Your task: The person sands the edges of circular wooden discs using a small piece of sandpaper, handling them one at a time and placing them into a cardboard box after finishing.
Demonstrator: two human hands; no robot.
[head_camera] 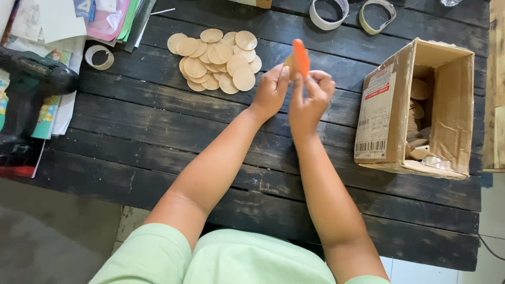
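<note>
Pinching an orange strip (301, 57) upright, long axis vertical, above the dark table (158, 126), were left hand (271, 90) and right hand (311, 97), fingers closed on it. Behind it sat one blurred wooden disc (288, 61). Counted: one disc pile (215, 60), roughly twenty; one cardboard box (415, 108); three tape rolls (329, 11).

A brown cardboard box (418, 108) stands near the right edge of the dark wooden table (158, 126). It lies on its side, so its open mouth faces up and to the right. On its left outer wall there is a tall white label (374, 113) with a red band at the top and black print lower down. The print is too small to read.
</note>
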